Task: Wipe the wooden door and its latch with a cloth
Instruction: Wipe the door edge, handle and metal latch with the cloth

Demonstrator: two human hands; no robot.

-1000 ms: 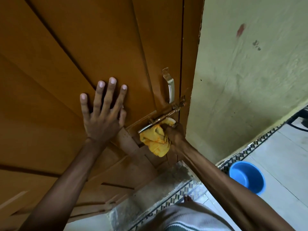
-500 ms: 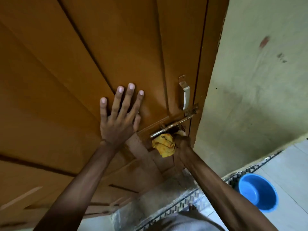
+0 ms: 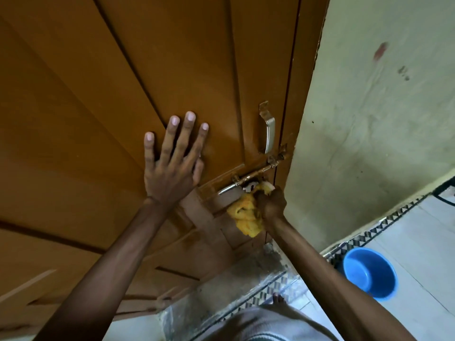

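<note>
Bucket (image 3: 370, 275) near wall (image 3: 369, 119) (blue, floor-level).

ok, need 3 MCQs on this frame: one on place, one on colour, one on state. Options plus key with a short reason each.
1. Where is the basin?
A. On the floor, lower right
B. Hanging on the door
C. In the left hand

2. What colour is the cloth?
A. Blue
B. Yellow
C. White

3. How is the left hand?
A. Closed on the pull handle
B. Closed on the cloth
C. Open, flat on the door

Key:
1 A: the blue basin sits on the floor tiles by the wall.
2 B: the yellow cloth is in the grip of the right hand, just under the latch.
3 C: the left hand lies with fingers spread on the wooden door, left of the pull handle.
</note>
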